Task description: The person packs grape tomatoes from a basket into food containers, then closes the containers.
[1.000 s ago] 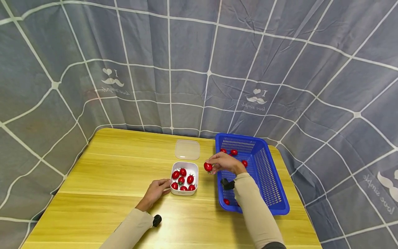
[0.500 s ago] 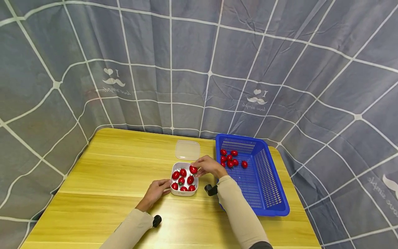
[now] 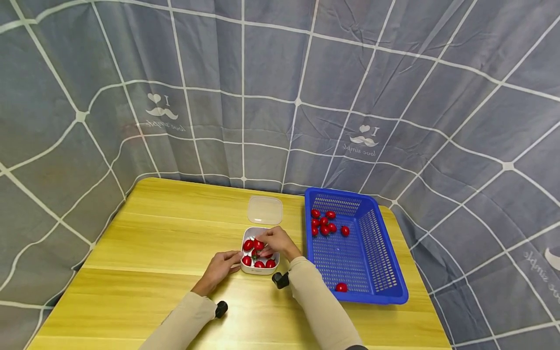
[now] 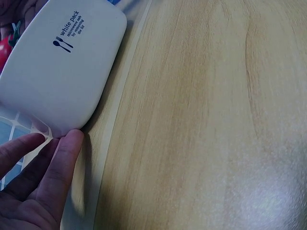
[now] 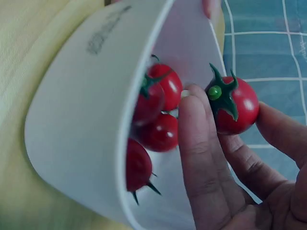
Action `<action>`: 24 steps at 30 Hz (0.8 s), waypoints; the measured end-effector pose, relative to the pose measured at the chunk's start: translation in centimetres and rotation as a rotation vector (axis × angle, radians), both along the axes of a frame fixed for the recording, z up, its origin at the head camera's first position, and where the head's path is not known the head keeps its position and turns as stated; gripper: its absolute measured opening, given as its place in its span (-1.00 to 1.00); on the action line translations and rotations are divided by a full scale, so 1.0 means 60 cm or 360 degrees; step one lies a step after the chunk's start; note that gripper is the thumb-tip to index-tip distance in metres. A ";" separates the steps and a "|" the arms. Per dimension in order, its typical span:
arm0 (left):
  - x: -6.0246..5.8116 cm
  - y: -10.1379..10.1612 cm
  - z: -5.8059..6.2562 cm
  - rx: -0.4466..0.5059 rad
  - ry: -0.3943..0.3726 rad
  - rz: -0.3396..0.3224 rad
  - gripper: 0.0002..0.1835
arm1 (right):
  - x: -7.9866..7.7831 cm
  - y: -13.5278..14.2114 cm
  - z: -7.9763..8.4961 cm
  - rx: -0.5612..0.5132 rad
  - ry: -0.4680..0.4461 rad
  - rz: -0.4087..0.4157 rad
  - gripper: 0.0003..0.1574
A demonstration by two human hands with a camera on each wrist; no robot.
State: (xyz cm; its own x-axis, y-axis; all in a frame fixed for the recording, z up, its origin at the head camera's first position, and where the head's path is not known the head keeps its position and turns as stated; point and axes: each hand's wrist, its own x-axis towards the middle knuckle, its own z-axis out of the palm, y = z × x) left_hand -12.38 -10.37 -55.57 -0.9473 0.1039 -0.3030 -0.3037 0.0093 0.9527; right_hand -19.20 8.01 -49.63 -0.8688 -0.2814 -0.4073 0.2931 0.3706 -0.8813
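A square white plastic container (image 3: 258, 271) with several red cherry tomatoes (image 5: 160, 132) inside stands on the wooden table. My left hand (image 3: 220, 266) grips its left wall, a fingertip over the rim, as the left wrist view also shows from the corner with printed lettering. Over the container's opening is my right hand (image 3: 277, 240). It pinches one cherry tomato (image 5: 237, 105), whose green stem cap faces the inside of the container. In the head view this hand covers part of the container's right side.
Right of the container is a blue perforated basket (image 3: 356, 297) holding several tomatoes (image 3: 324, 230) at its far left and a lone tomato (image 3: 341, 287) near its front. A translucent lid (image 3: 265, 210) lies flat behind the container. Grey curtains (image 3: 271, 121) surround the table (image 3: 144, 272).
My right hand has carried the tomato leftward from the basket's left edge to over the container. The left hand stays at the container. More tomatoes in the basket are uncovered.
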 end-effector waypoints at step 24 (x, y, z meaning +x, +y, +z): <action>-0.004 -0.002 -0.002 -0.0002 -0.0009 -0.0004 -0.54 | -0.001 0.038 0.046 -0.0091 0.0051 0.0004 -0.64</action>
State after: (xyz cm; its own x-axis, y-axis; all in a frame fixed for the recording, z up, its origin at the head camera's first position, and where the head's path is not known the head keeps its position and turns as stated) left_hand -12.62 -10.48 -55.67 -0.9453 0.1061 -0.3084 -0.3090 0.0110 0.9510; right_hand -19.28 10.28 -46.90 -0.8805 -0.3056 -0.3623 0.2633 0.3202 -0.9100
